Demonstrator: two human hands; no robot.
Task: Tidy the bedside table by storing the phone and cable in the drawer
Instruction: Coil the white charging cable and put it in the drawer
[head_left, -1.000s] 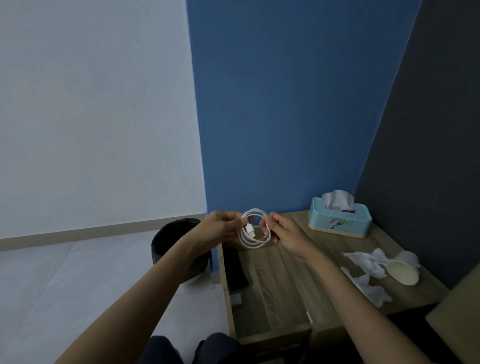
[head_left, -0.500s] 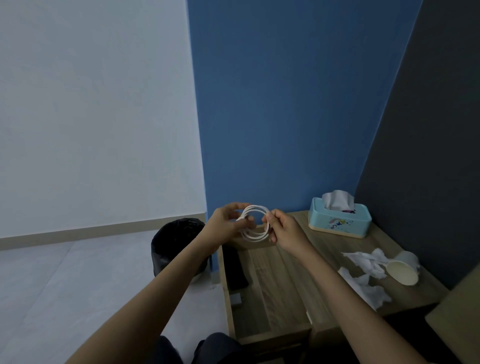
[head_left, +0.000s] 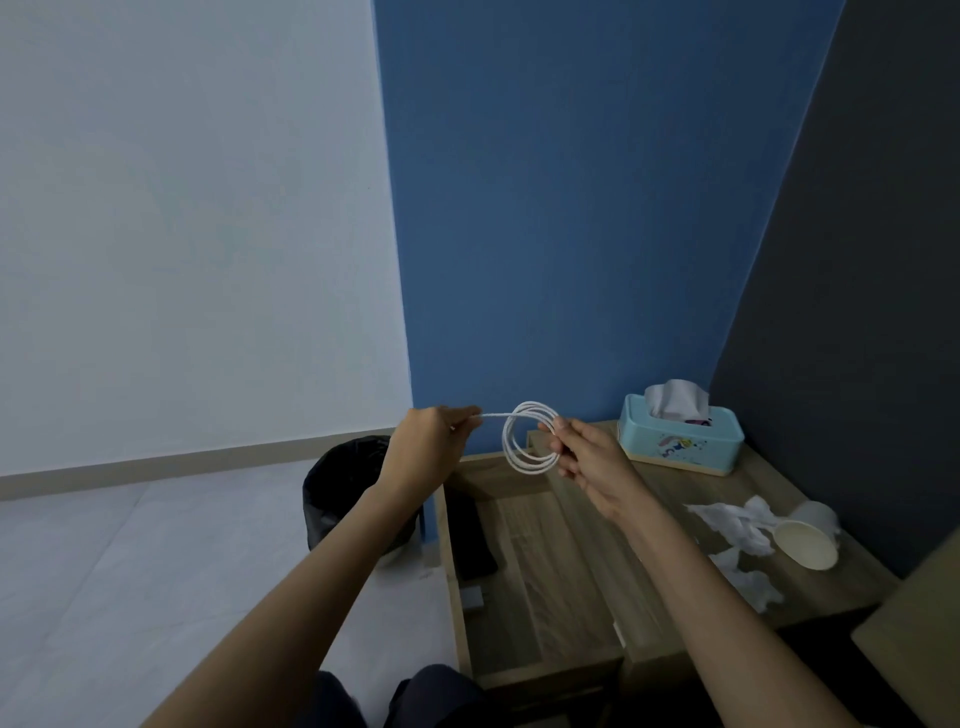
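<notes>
White cable (head_left: 530, 440) coiled in mid-air above the open drawer (head_left: 530, 577).
At left, the left hand (head_left: 426, 449) pinched one straight, taut end between closed fingertips; the thin cord ran into several round loops, whose right edge the right hand (head_left: 592, 465) gripped with curled fingers. A dark phone (head_left: 470, 540) lay in the drawer.

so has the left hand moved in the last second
Yes: the left hand shifted slightly left, away from the light blue tissue box, pinching the white cable.
</notes>
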